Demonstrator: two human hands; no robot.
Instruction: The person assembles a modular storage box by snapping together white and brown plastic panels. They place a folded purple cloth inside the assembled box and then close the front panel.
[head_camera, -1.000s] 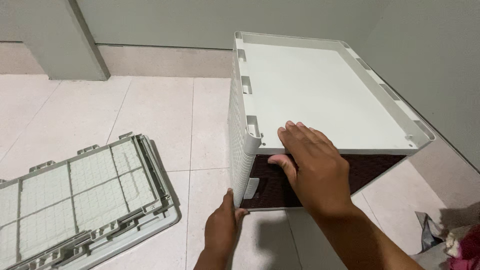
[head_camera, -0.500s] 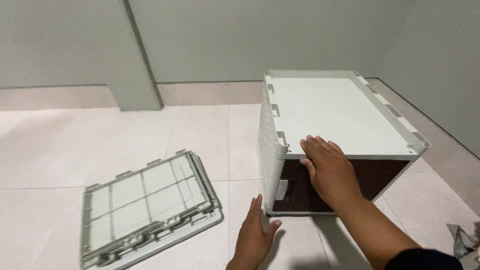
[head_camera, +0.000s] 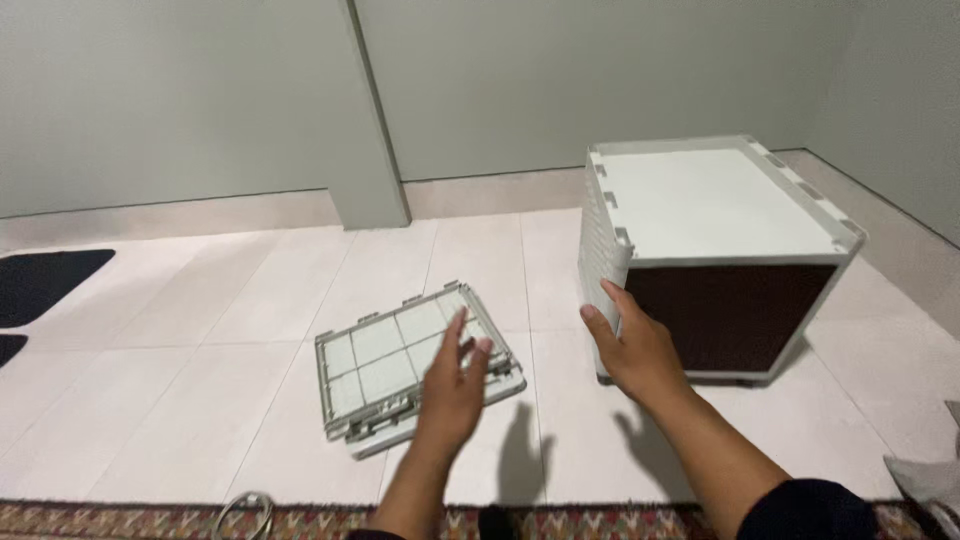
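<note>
From the head camera, a white box-shaped appliance stands on the pale tiled floor toward the right, its flat white top up and its dark open face turned to the person. The right hand rests spread against the near left corner of the appliance, fingers wide, thumb on the ribbed side and palm by the dark face, gripping nothing; that contact looks like steadying the box where its edge is easiest to reach. The left hand hovers flat and open, fingers extended, holding nothing, over the near right corner of a white grid filter panel, which lies flat on the tiles just left of the appliance, skewed to the tile lines. Lying flat, the panel is stable and its raised rim offers an edge to catch. The floor stretches open to the left and behind the panel as far as a wall pillar; the appliance sits near the right wall, a patterned rug borders the near edge, and dark mats lie far left.
</note>
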